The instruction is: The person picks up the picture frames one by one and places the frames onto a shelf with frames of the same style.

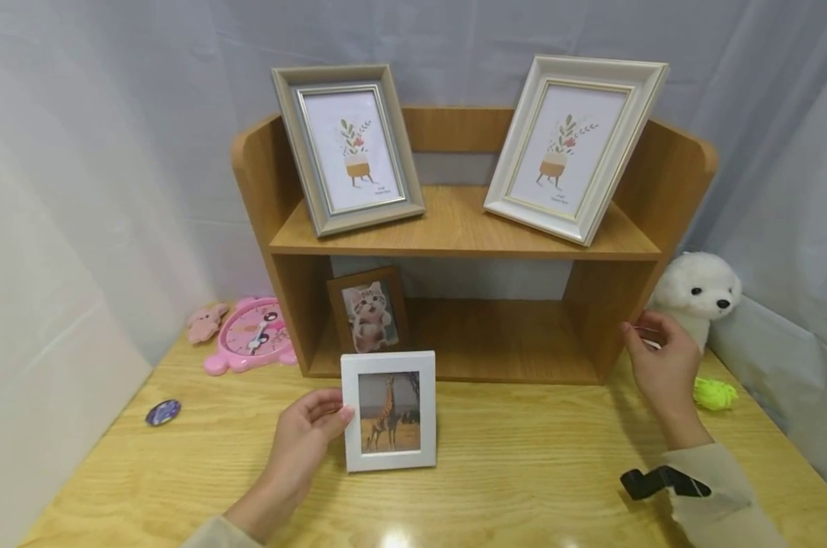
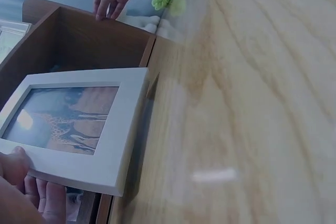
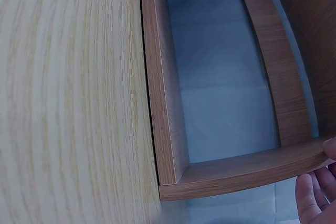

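Observation:
My left hand (image 1: pixel 307 430) holds a white picture frame (image 1: pixel 389 463) by its left edge, thumb on the front and fingers behind. The frame shows a giraffe photo and stands upright before the wooden shelf (image 1: pixel 516 379). In the left wrist view, the thumb lies on the border of the white frame (image 2: pixel 79 174). My right hand (image 1: pixel 667 369) is at the shelf's right side panel. In the right wrist view, the thumb (image 3: pixel 331 149) lies on the edge of that panel (image 3: pixel 247 174) and the other fingers curl against its outer side.
Two larger picture frames, one grey-beige (image 1: pixel 403 164) and one white (image 1: pixel 509 183), lean on the upper shelf. A brown cat-photo frame (image 1: pixel 340 308) stands in the lower compartment. Left lie a pink clock (image 1: pixel 238 335), pink toy (image 1: pixel 206 323) and purple oval (image 1: pixel 163 412); right, a white plush (image 1: pixel 694 281) and green ball (image 1: pixel 715 393).

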